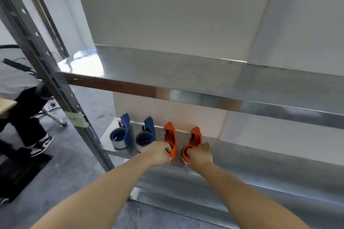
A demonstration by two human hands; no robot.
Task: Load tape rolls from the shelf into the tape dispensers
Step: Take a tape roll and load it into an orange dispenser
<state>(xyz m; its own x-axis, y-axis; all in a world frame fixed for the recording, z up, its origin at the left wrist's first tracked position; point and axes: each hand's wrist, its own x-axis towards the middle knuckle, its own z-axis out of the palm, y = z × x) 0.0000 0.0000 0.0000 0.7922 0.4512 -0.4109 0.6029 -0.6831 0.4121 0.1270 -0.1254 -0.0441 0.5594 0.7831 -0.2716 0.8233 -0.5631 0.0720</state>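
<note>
reaches forward and down with both bare forearms onto a lower shelf of shiny sheet metal (251, 156). wraps the left hand (158, 151) round the ring end of an orange plastic tape dispenser (170, 140), fingers curled over its rim. closes the right hand (200, 154) likewise round a second orange plastic tape dispenser (195, 138) just to the right, with a pale edge of tape showing under that ring.

just left of the left hand: a blue plastic tape dispenser (149, 128) carrying a greyish tape roll (144, 141). further left, another blue plastic dispenser (125, 126) with its own grey roll (119, 138).

beyond both hands, white cartons (167, 113) against the back. above them, an upper metal shelf (186, 72).

far left of the left hand, a perforated steel upright (61, 89), and past it a seated person's dark trousers (24, 117) and black-and-white sneaker (41, 144).
</note>
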